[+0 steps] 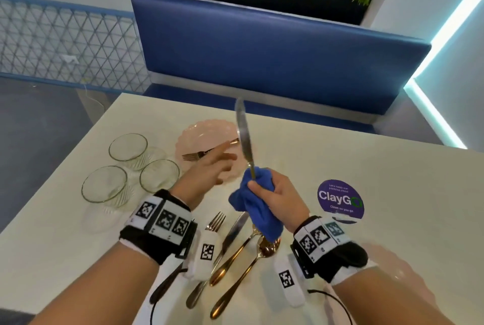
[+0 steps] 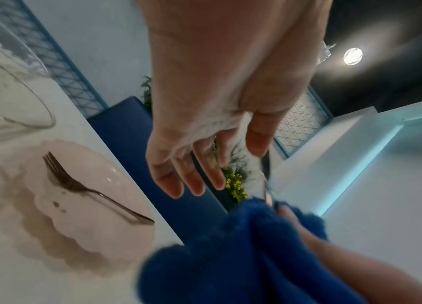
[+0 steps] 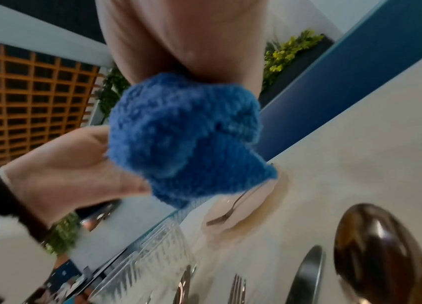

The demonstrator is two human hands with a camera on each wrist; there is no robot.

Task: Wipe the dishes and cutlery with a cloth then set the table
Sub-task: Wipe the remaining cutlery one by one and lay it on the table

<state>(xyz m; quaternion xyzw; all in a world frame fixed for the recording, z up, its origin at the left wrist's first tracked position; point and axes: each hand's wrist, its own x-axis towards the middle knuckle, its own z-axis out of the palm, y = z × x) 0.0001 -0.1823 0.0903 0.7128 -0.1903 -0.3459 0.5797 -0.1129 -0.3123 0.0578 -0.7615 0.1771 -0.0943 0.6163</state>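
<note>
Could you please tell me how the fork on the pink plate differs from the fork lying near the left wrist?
The far fork rests on the pink plate, while the near fork lies on the bare table. The far fork lies alone with tines pointing left; the near fork sits beside a knife and spoons, tines pointing away. Both are untouched by either hand.
</note>
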